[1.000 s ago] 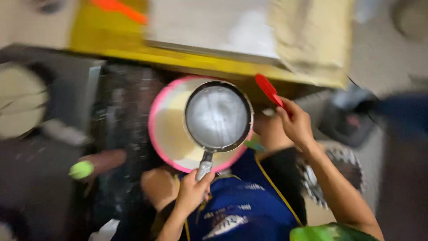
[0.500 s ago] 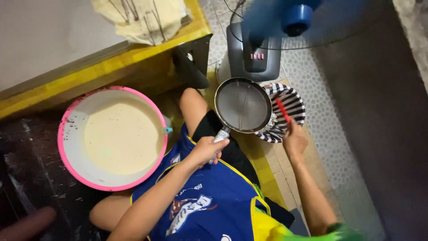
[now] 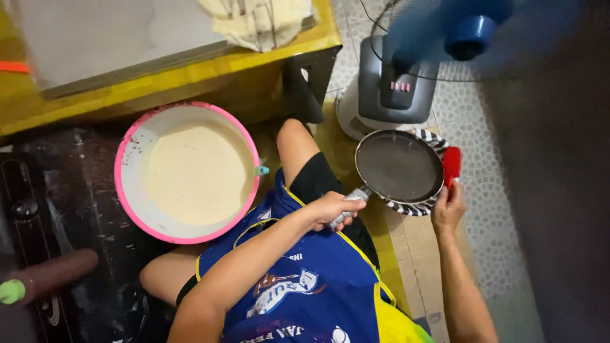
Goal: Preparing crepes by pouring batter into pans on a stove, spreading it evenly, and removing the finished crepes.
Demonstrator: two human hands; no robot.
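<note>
Head view – one pan (image 3: 399, 165), one spatula (image 3: 451, 165), one basin (image 3: 136, 136)

Dark round pan (image 3: 399, 166) level over striped plate (image 3: 424, 206).

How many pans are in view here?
1. The frying pan is held by its handle in the left hand, over a striped plate on the floor by the fan.
</note>
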